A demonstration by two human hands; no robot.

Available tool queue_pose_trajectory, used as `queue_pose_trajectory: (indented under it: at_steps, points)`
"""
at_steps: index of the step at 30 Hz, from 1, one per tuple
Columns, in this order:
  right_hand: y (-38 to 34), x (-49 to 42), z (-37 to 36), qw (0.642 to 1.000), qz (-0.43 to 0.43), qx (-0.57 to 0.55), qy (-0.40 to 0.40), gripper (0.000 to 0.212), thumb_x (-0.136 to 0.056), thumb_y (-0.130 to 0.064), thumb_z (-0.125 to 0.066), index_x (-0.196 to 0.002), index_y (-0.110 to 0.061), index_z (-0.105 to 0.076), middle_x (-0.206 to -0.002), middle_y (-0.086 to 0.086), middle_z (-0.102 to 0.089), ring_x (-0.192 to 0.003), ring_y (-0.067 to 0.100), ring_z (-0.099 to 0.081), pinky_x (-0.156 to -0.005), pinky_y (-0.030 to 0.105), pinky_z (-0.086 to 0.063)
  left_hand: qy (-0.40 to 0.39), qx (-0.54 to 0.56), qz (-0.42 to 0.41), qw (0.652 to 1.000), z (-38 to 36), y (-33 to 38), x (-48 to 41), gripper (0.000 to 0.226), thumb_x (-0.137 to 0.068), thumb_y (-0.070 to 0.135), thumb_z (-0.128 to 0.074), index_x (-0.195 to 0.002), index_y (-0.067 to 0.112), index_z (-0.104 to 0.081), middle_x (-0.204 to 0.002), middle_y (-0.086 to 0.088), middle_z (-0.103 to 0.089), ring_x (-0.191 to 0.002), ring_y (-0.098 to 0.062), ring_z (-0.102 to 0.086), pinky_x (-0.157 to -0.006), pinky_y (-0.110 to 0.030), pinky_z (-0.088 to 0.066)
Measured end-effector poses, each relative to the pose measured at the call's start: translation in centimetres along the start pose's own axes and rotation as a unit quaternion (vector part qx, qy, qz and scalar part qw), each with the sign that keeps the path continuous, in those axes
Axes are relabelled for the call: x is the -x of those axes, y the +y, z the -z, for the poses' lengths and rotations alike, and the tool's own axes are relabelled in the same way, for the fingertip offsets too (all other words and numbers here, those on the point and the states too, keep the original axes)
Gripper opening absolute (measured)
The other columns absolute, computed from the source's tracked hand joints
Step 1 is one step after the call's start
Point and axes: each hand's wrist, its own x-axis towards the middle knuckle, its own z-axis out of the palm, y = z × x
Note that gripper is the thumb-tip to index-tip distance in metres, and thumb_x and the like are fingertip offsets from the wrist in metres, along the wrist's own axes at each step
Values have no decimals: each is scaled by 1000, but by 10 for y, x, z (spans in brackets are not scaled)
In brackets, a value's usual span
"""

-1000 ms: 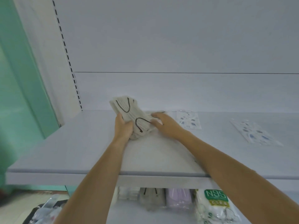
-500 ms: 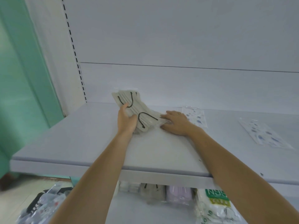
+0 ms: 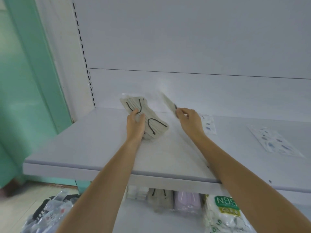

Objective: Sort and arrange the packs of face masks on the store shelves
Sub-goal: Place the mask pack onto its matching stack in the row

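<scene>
A stack of beige mask packs point(image 3: 155, 126) is being gripped by the left hand point(image 3: 135, 127). Its fingers point(image 3: 134, 114) are being kept curled over the stack's left edge and clamped on it. The black ear loops are showing just beyond the fingertips and to the right of them. The stack is being held slanted on the upper shelf point(image 3: 80, 145), running from behind the fingertips down to the right of the palm. Whether its far end is being lifted cannot be told.

A single thin pack point(image 3: 168, 103) is being pinched at its lower end by the right hand point(image 3: 190, 122), with thumb and fingers point(image 3: 179, 113) being pressed together on it. The pack is being held tilted, rising up and to the left from those fingertips, clear of the shelf and apart from the stack. It is blurred, so its print cannot be made out.

A flat patterned pack point(image 3: 210, 126) is lying on the shelf just right of the right hand's knuckles, and another patterned pack point(image 3: 276, 142) is lying well apart, further right.

Below the forearms, on the lower shelf point(image 3: 134, 221), a white pack point(image 3: 136, 194), a beige pack point(image 3: 159, 199), a lilac pack point(image 3: 186, 202) and an N95 pack point(image 3: 225, 214) are being displayed side by side.
</scene>
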Motion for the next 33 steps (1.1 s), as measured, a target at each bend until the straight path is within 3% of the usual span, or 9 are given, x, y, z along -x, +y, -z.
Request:
queue_pose_trajectory:
  at_steps: [4,8,14,17,19,26,28,30,33]
  points:
    - [-2,21,-26,959,48,169,-223,37,-96,-40,-43,-125,-25,-60,-127,11,-51,-119,28,-44,-103,37,-32,-39,36,-33,998,1,10,6,11,-93,20,-48,-97,18,-58,-104,-5,-63,-98,-20,-59,-88,-33,-49]
    - [-9,44,-18,969,33,149,-196,45,-98,-32,-42,-142,-24,-38,-149,9,-29,-140,26,-21,-112,33,-16,-62,39,-57,996,4,9,13,45,-83,-4,-51,-120,20,-51,-109,1,-60,-99,-15,-60,-83,-27,-51]
    - [-28,69,12,988,-33,-45,-141,64,-96,-13,-44,-150,-21,-10,-138,-5,-35,-113,20,-51,-93,30,-45,-161,102,-23,981,4,26,53,79,-92,-1,-42,-150,23,6,-126,-3,-52,-106,-17,-56,-77,-19,-52]
    - [-34,85,18,993,-25,-49,-108,63,-95,-9,-37,-151,-17,-8,-149,4,-30,-131,22,-38,-109,43,-35,-188,88,-30,978,5,28,74,60,-92,2,-35,-147,18,-20,-129,-8,-54,-111,-21,-56,-93,-34,-50]
    - [-37,104,19,993,-16,-55,-100,60,-96,-7,-34,-150,-16,-9,-148,4,-31,-131,19,-36,-111,38,-31,-204,83,-39,975,13,31,94,51,-91,2,-35,-139,19,-30,-116,-2,-58,-102,-16,-59,-84,-28,-52]
    - [-32,203,22,991,12,-101,-86,63,-95,-3,-35,-149,-23,-10,-123,0,-38,-88,1,-47,-69,7,-42,-267,58,2,962,69,27,177,67,-91,-5,-41,-145,30,-23,-102,-4,-63,-79,-13,-61,-68,-22,-48]
    - [-28,240,18,991,24,-96,-91,65,-93,2,-37,-149,-19,-12,-133,-12,-30,-100,-9,-43,-85,4,-36,-272,34,17,962,84,8,203,72,-92,-6,-42,-148,32,-16,-129,-9,-55,-99,-18,-62,-83,-26,-53]
    - [-19,274,9,989,10,-93,-111,64,-92,4,-38,-148,-16,-14,-137,-15,-26,-108,-10,-39,-96,8,-32,-269,-12,59,961,99,-20,224,76,-93,-2,-44,-149,36,-10,-151,-10,-33,-130,-28,-44,-102,-36,-42]
    - [6,311,-13,984,-39,-82,-151,66,-92,5,-39,-149,-18,-15,-147,-5,-27,-108,9,-47,-87,17,-42,-261,-38,128,956,112,-68,247,78,-93,-3,-45,-149,36,-7,-146,-10,-40,-124,-26,-50,-96,-38,-46]
